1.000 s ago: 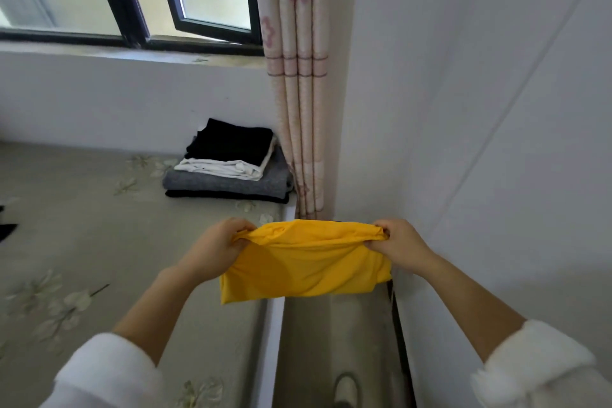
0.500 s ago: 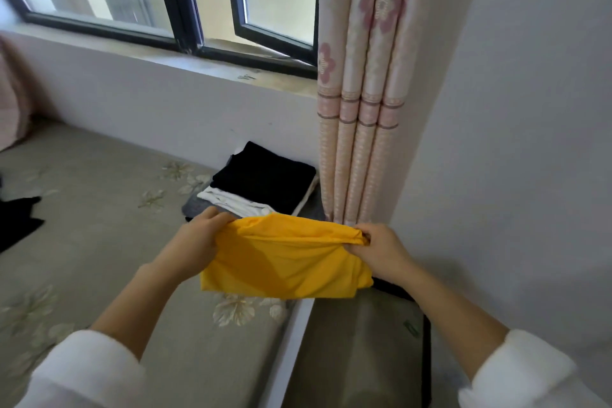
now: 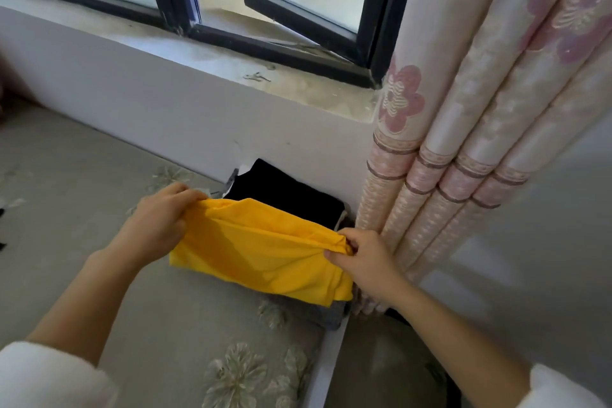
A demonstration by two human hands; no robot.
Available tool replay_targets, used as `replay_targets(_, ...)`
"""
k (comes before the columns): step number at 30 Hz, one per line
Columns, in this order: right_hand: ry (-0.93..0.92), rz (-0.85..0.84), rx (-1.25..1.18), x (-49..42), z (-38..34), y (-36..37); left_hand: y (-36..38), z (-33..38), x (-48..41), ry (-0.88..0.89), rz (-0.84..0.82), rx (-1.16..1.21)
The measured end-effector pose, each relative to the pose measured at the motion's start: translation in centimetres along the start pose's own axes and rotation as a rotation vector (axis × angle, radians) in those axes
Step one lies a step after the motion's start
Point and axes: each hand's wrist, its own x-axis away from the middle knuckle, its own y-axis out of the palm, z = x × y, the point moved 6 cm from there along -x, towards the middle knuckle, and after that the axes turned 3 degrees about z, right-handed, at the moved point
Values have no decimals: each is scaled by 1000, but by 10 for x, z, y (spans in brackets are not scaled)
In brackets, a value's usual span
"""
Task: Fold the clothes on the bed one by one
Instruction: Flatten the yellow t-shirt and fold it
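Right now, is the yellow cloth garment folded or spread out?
Folded: the yellow cloth garment is a compact rectangle, upper corners gripped by left hand and right hand.

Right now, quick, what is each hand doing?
Left hand: gripping one end of the yellow garment.
Right hand: pinching its other end.

Yellow garment [image 3: 261, 255] folded into a rectangle, pinched at its top corners by left hand [image 3: 159, 222] and right hand [image 3: 367, 262]; it hangs over folded black garment [image 3: 284, 192] and grey garment [image 3: 318, 315] stacked in the bed [image 3: 99, 175] corner.
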Motion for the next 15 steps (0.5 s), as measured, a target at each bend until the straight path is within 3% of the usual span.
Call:
replay_targets(3, 46, 34, -24, -45, 9, 5, 8, -11, -62, 5, -29, -20)
replay_targets(9, 289, 164, 13, -120, 61, 16, 96, -31, -172, -34, -350, -40)
replay_targets(15, 486, 338, 137, -166, 119, 15, 158, -35, -232, 4, -298, 28)
